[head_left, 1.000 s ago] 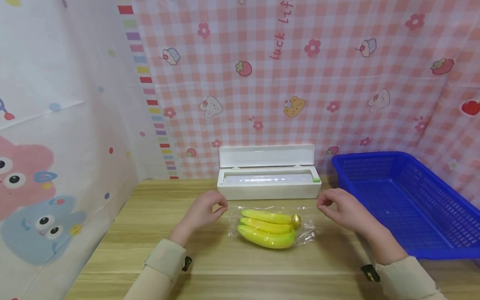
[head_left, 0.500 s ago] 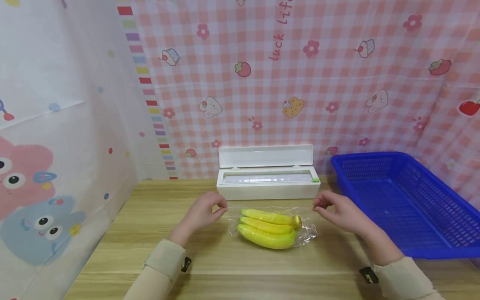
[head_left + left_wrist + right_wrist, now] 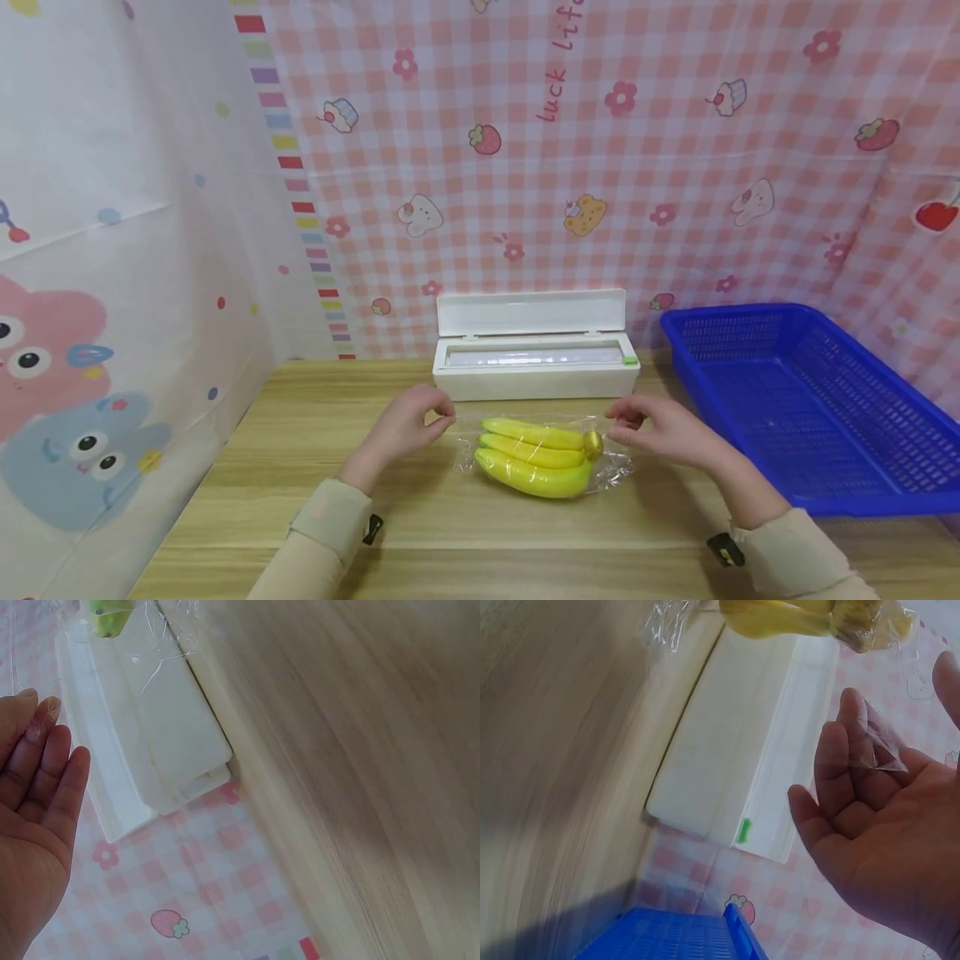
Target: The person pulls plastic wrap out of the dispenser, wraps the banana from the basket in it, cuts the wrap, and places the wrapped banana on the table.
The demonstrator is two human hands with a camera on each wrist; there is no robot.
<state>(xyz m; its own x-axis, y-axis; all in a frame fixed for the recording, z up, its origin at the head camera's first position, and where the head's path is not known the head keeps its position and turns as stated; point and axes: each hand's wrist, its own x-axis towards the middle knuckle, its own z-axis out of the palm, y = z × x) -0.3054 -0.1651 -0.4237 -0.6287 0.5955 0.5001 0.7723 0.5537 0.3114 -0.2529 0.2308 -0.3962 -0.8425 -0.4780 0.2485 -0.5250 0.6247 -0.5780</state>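
A bunch of yellow bananas (image 3: 532,457) lies on the wooden table, with clear cling film (image 3: 617,468) spread over and around it. At the film's far left corner my left hand (image 3: 403,427) pinches the edge between thumb and index finger; the left wrist view shows film (image 3: 52,711) on the fingertip. My right hand (image 3: 667,429) is beside the banana stem. In the right wrist view its thumb stands apart from the bent fingers, and a loose corner of film (image 3: 881,742) lies against them. How far the film reaches under the bananas is hidden.
Behind the bananas stands a white cling film dispenser (image 3: 536,385), lid raised, with a green slider at its right end. A blue plastic basket (image 3: 757,315) sits to the right. A pink checked cloth (image 3: 480,192) hangs behind the table.
My right hand has moved left, towards the banana stem, and its thumb and fingers have spread a little. The left hand and the bananas have stayed in place.
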